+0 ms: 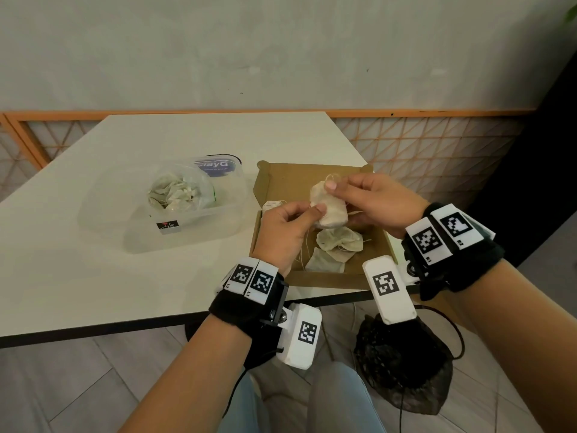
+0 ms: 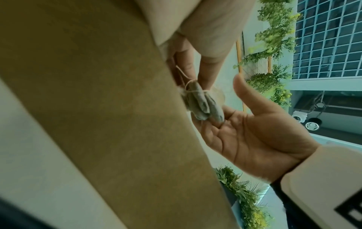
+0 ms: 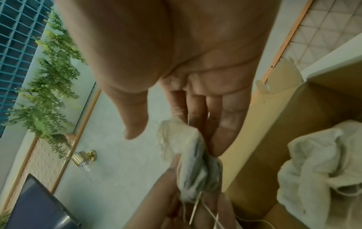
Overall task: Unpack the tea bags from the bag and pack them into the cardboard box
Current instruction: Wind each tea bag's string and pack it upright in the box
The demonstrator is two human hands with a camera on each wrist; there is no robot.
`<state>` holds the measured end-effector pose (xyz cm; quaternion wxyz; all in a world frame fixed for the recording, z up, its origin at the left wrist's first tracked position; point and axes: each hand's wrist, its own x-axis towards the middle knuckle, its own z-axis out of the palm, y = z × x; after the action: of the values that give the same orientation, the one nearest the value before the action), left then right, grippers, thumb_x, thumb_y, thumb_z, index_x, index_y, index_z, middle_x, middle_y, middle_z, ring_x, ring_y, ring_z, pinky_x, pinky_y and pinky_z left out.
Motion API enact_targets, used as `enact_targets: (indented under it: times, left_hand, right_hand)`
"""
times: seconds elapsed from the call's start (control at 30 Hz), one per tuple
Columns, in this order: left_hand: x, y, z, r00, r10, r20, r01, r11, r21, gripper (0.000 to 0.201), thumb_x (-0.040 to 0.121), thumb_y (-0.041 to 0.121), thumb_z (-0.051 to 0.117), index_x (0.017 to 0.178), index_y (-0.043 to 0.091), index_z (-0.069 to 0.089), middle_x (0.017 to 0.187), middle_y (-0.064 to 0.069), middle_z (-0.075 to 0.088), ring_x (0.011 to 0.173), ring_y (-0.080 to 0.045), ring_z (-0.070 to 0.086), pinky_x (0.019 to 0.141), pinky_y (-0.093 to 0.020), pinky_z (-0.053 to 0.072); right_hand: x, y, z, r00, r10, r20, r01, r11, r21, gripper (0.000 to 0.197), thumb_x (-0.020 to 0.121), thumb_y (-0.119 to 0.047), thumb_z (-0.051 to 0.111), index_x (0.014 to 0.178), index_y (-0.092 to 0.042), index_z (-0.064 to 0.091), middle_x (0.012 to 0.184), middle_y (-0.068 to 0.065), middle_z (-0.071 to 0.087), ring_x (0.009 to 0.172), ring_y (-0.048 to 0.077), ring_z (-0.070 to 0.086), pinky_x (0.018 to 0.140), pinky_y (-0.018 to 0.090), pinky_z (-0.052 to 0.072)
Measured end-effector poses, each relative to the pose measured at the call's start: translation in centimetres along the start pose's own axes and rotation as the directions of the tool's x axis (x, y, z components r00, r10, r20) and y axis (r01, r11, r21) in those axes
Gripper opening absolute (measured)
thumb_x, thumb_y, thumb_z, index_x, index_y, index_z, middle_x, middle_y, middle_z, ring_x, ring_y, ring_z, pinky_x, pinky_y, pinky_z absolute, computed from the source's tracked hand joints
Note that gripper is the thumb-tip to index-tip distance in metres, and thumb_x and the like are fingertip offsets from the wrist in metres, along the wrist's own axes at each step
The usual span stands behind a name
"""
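Hands: two, left (image 1: 288, 228) and right (image 1: 373, 203), both on one tea bag (image 1: 329, 207) above box (image 1: 327, 278).
Cardboard box: one, open.
Loose tea bags in box: three seen, (image 1: 340, 240), (image 1: 324, 262), (image 1: 271, 205); so four out of bag.
Plastic bag (image 1: 179, 190): one, many tea bags inside, number unclear.
Clear tub (image 1: 187, 225): one.
Table (image 1: 93, 270): one.

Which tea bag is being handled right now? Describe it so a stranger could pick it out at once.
On the white table lies an open cardboard box, right of a clear tub. Above the box, the left hand and right hand hold one tea bag between them. Unlike the flat bags lying in the box, it is rolled up, string-wound and raised.
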<state>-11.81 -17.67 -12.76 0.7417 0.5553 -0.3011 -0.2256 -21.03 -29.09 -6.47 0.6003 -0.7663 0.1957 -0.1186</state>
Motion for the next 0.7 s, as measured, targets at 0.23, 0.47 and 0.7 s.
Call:
enact_targets:
  times: [0.23,0.47,0.7]
  left_hand:
    - [0.1,0.5,-0.2,0.984,-0.178,0.014,0.177,0.969,-0.174,0.014,0.085,0.007,0.066,0.096,0.015,0.062,0.070,0.004,0.071,0.057,-0.007,0.065,0.046,-0.018,0.049]
    - [0.4,0.3,-0.1,0.976,-0.211,-0.056,0.195,0.957,-0.213,0.008,0.084,0.001,0.066,0.083,0.009,0.064,0.066,-0.001,0.070,0.054,-0.009,0.064,0.049,-0.017,0.052]
    - [0.3,0.2,-0.2,0.970,-0.244,-0.024,0.235,0.953,-0.192,0.005,0.085,0.010,0.067,0.089,0.008,0.067,0.083,-0.010,0.068,0.057,-0.010,0.063,0.050,-0.017,0.051]
  right_hand:
    - [0.4,0.0,-0.2,0.991,-0.084,-0.108,0.076,0.994,-0.078,0.017,0.081,0.004,0.064,0.086,-0.013,0.063,0.080,0.008,0.062,0.073,0.019,0.060,0.068,0.028,0.052]
    - [0.5,0.8,-0.3,0.976,0.013,-0.216,-0.043,0.990,-0.135,0.020,0.073,-0.016,0.077,0.083,-0.014,0.060,0.073,0.008,0.063,0.058,0.017,0.055,0.058,0.028,0.047]
    - [0.6,1.2,-0.3,0.953,-0.006,-0.302,-0.015,0.998,-0.067,0.010,0.077,-0.013,0.074,0.076,-0.013,0.064,0.065,0.003,0.063,0.050,0.009,0.054,0.048,0.014,0.045]
